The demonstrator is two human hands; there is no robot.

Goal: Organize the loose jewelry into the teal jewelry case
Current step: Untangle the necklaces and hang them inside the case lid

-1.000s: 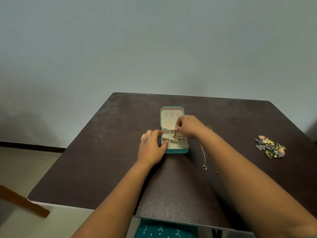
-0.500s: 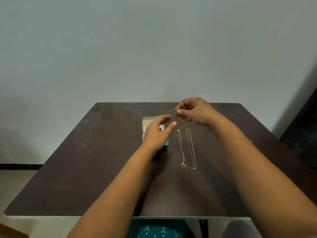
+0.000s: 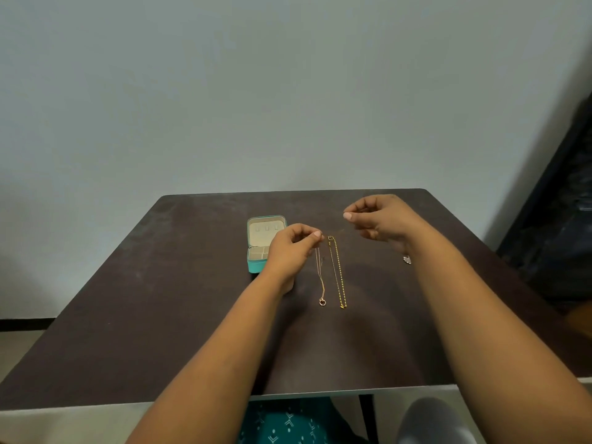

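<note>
We see L hand (image 3: 293,249) pinching top of thin pendant chain (image 3: 320,277) on worktop (image 3: 192,315) beside open teal case (image 3: 256,267), R hand (image 3: 378,221) curled, apparently empty; risk: chain snags gold chain (image 3: 338,274) alongside, tangling on lift.

One cam, worn on the person's head. It looks fwd and down over a dark table (image 3: 160,315) toward a plain wall (image 3: 224,91). Both arms reach out from the bottom edge. Wide view, table close up.
</note>
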